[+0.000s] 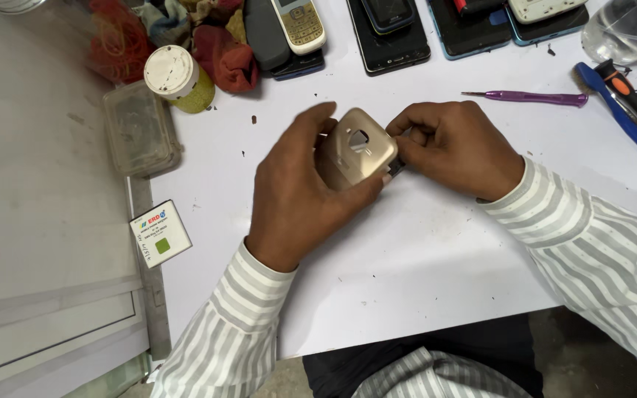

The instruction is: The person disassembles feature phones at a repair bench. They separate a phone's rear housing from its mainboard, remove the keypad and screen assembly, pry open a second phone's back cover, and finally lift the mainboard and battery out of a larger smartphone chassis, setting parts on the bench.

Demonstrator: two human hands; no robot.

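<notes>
Gripping: gold phone back cover [357, 152] is clamped in the left hand [296, 191], fingers wrapped over its far edge, above the middle of the white table [422, 265]
Right hand: the right hand [455, 147] pinches closed on the cover's 3 o'clock edge, where a small dark part shows; what that part is I cannot tell
Slip risk: both grips sit on thin edges, so a hard pry could, I judge, flex the cover or pop it loose onto the table
Loose bits: dark specks lie scattered on the table; a tiny part dropped among them would be hard to find
At 2 o'clock: purple pry tool [528, 97], well apart
At 12 o'clock: row of phones [388, 33], near enough for an elbow sweep
At 9 o'clock: white battery [161, 233], near the table edge
</notes>
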